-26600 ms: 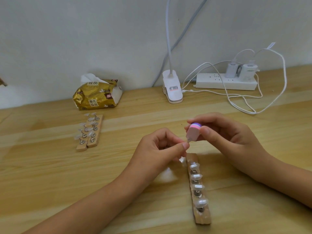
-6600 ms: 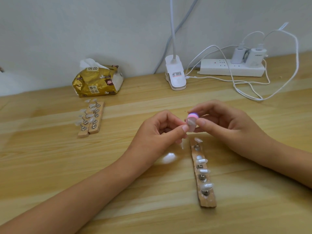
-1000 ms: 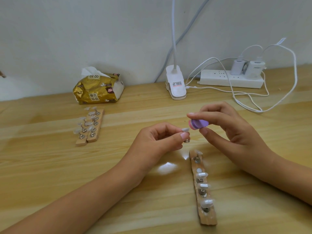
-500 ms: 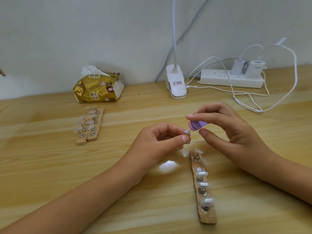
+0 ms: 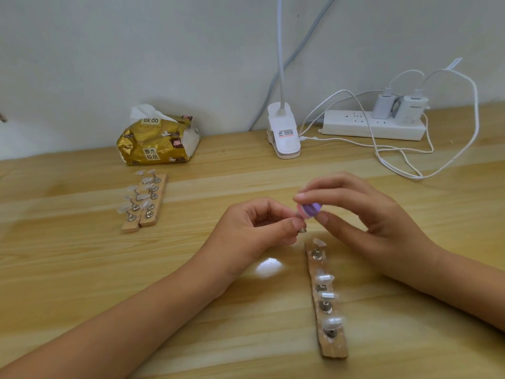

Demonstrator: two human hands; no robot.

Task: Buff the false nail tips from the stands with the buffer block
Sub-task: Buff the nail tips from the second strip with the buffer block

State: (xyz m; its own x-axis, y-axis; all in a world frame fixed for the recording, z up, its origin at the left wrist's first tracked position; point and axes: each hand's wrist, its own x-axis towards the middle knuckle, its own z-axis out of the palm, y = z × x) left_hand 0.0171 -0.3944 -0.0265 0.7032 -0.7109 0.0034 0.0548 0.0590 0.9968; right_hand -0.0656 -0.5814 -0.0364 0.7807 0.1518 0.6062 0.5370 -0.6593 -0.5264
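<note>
Pale wooden table (image 5: 82,269) fills the lower frame beneath a white wall. At centre the left hand (image 5: 254,228), fingers curled, pinches a small metal nail stand (image 5: 302,229) between thumb and forefinger; its tip is hidden behind the buffer block (image 5: 311,210), which the right hand (image 5: 363,214) pinches between thumb and forefinger. Just below, right of centre, a wooden strip (image 5: 328,305) carries four tipped stands. Two strips (image 5: 144,203) lie at middle left, with a tissue pack (image 5: 157,142), clip lamp (image 5: 284,135) and power strip (image 5: 355,125) along the back edge
</note>
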